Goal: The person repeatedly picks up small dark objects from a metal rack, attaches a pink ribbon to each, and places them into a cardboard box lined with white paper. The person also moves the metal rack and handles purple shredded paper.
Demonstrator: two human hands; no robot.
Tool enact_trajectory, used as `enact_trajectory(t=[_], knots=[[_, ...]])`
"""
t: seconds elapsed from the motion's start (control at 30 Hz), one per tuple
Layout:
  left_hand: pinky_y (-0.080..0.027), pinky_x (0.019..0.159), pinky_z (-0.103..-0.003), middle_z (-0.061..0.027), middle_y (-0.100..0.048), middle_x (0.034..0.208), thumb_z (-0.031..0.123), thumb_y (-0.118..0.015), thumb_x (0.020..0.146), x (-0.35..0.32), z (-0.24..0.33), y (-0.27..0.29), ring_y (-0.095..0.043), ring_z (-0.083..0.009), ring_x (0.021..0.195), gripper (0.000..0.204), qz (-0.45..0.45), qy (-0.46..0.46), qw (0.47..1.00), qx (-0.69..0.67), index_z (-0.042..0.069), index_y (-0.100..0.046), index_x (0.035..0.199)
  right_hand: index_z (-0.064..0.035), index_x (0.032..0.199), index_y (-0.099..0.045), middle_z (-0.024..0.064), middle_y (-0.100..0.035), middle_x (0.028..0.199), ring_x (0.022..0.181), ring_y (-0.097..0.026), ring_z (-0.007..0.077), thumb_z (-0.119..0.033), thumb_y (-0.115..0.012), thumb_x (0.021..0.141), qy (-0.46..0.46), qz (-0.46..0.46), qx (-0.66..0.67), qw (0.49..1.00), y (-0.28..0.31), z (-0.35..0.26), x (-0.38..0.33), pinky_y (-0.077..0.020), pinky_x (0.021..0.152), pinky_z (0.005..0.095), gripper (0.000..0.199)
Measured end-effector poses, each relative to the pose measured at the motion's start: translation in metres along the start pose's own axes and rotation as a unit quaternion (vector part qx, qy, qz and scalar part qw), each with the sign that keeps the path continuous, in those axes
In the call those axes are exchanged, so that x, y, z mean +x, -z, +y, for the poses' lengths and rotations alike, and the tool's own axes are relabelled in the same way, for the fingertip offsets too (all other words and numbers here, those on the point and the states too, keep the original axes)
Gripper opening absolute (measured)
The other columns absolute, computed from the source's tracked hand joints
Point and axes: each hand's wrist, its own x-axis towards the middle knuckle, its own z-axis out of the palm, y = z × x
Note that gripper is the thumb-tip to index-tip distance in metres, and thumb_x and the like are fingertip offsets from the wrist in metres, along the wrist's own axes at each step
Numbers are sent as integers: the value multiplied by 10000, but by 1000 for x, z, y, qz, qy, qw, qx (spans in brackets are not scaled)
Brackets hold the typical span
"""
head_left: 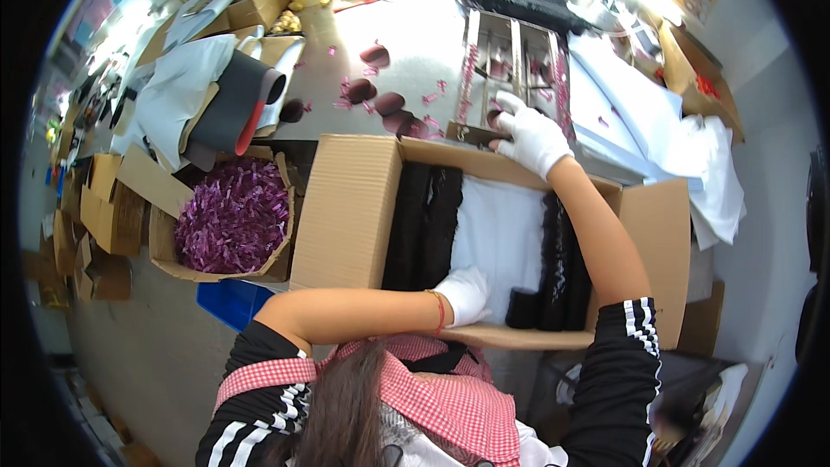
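Observation:
A large open cardboard box (346, 207) stands before me, with rows of black wrapped bundles (421, 225) at its left and right sides. White sheeting (497, 225) covers the middle. Near the front wall, my left hand (465, 296) in a white glove rests on the sheeting with its fingers curled; whatever they may hold is hidden. Over the box's far edge reaches my right hand (532, 134), also gloved. A dark tinted lens (494, 119) shows between its thumb and fingers. Just beyond lies a metal rack (516, 56) edged with pink wrapper pieces.
Several dark lenses (390, 104) and pink wrapper scraps lie on the shiny metal table (406, 35). At left stands a carton of crinkled purple wrappers (232, 216), above a blue bin (232, 301). White sheets (627, 91) cover the right side. Dark rolled material (238, 95) lies at upper left.

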Motion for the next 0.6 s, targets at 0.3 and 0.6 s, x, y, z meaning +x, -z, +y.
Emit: enact_trajectory(t=[0.3,0.6], knots=[[-506,818,-473,-221,-601,1007,498,-668,839,0,-3,11,-604,-386,981,544,29,-33,994,-99,-15,-613,1012,-109,833,-613,62,-602,798,702,-648,258,-454,-725,786,111,135,-125,977,24,26,11,-518,605,373,365],[-333,1077,-535,-299,-431,1350,305,-849,630,-21,-58,208,-401,-490,1277,906,505,60,853,-118,3,-402,1357,34,1082,-638,4,-638,890,817,-571,81,-415,-546,1012,-69,339,370,862,151,-35,-38,-469,707,248,464]])
